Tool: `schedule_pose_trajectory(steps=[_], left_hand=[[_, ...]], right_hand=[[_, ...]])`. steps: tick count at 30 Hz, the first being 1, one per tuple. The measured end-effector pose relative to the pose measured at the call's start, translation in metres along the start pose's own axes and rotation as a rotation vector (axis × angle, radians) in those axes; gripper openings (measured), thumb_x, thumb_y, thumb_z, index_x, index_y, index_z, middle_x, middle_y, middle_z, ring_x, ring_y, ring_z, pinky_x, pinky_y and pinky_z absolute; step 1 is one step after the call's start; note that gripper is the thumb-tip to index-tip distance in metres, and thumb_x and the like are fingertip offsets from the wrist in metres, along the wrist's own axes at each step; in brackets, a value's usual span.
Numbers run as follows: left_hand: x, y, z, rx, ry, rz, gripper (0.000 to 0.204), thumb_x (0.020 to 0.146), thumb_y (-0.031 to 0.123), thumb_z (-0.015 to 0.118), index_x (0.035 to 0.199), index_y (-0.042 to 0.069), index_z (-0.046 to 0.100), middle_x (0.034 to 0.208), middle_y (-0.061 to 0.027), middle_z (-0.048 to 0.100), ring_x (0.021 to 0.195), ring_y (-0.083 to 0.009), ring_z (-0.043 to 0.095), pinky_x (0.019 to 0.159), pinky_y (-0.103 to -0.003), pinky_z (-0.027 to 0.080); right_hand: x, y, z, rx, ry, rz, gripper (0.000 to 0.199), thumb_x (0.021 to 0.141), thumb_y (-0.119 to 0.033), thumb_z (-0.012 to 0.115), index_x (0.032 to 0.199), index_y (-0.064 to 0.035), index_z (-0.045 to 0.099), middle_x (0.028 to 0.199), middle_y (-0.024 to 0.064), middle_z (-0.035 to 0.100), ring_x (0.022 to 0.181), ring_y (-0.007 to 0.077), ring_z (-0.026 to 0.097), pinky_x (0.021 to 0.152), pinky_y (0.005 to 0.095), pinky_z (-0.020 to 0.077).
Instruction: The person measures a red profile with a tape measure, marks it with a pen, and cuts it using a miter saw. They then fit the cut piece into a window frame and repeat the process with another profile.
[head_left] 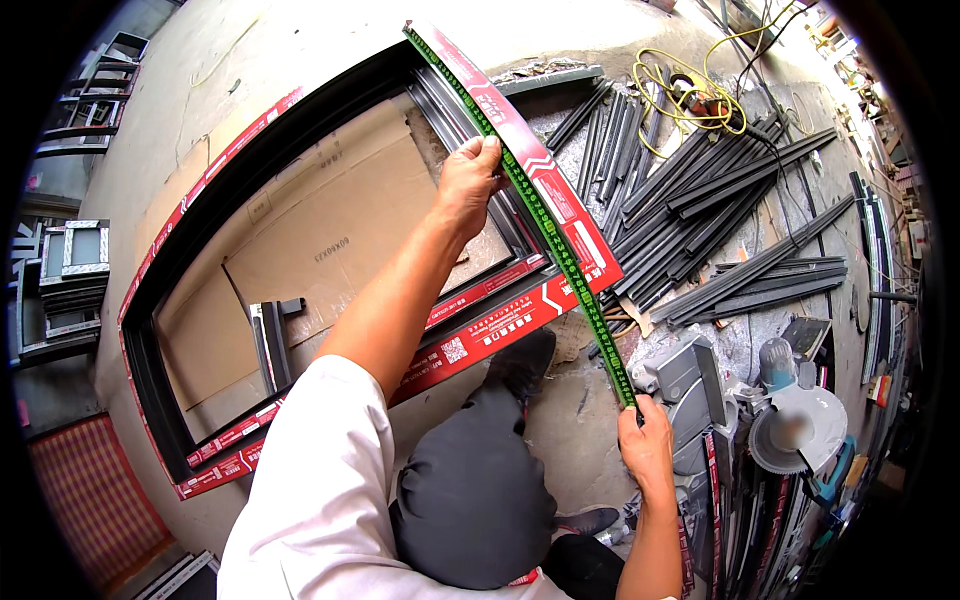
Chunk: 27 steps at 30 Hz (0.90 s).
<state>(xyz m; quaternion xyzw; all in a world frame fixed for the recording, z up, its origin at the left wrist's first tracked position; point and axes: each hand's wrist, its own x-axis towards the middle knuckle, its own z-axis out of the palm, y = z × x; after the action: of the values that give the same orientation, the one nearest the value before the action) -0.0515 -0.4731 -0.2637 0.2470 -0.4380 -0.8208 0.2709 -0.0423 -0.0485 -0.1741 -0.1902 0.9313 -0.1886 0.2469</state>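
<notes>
Head view: my left hand (468,185) pinches the green tape measure (540,215) against the red-wrapped frame bar (560,195), my right hand (645,440) grips its lower end; cardboard (340,230) lies inside the dark window frame (150,330).

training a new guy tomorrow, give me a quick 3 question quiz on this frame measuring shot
1. True or false: the green tape measure is stretched between both hands.
2. Which hand holds its lower end? A left hand B right hand
3. What lies on the floor inside the dark frame?

Key: 1 true; 2 B; 3 flattened cardboard.
</notes>
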Motion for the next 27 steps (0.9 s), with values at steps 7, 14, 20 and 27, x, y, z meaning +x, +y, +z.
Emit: schedule_pose_trajectory(steps=[7,14,20,27], left_hand=[[0.010,-0.005,0.007,-0.026,0.104,-0.031,0.020,0.108,0.030,0.061,0.110,0.010,0.065,0.094,0.0003,0.072,0.077,-0.0090,0.068,0.068,-0.026,0.056],[0.006,-0.006,0.007,0.141,0.143,-0.069,0.023,0.109,0.030,0.058,0.108,0.008,0.064,0.093,-0.0010,0.070,0.075,-0.0110,0.066,0.068,-0.028,0.055],[0.008,-0.008,0.009,0.126,0.150,-0.074,0.024,0.110,0.031,0.056,0.106,0.009,0.064,0.093,-0.0008,0.070,0.076,-0.0120,0.066,0.068,-0.029,0.054],[0.010,-0.009,0.005,0.086,0.133,-0.085,0.025,0.110,0.036,0.055,0.107,0.014,0.066,0.095,0.0028,0.072,0.081,-0.0104,0.067,0.076,-0.033,0.054]], right_hand=[[-0.011,-0.016,-0.015,-0.005,0.171,-0.050,0.022,0.097,-0.020,0.060,0.104,-0.0015,0.070,0.090,0.0238,0.067,0.084,0.0465,0.064,0.075,0.0536,0.0488],[-0.009,-0.038,-0.017,-0.073,0.195,-0.040,0.022,0.097,-0.021,0.061,0.103,-0.0019,0.071,0.089,0.0226,0.068,0.084,0.0463,0.065,0.074,0.0538,0.0489],[-0.002,-0.048,-0.014,-0.104,0.230,-0.060,0.022,0.097,-0.022,0.062,0.103,-0.0032,0.072,0.089,0.0215,0.069,0.085,0.0456,0.065,0.075,0.0538,0.0492],[0.003,-0.057,-0.008,-0.095,0.231,-0.067,0.023,0.097,-0.022,0.061,0.102,-0.0028,0.071,0.090,0.0213,0.070,0.086,0.0456,0.065,0.075,0.0540,0.0493]])
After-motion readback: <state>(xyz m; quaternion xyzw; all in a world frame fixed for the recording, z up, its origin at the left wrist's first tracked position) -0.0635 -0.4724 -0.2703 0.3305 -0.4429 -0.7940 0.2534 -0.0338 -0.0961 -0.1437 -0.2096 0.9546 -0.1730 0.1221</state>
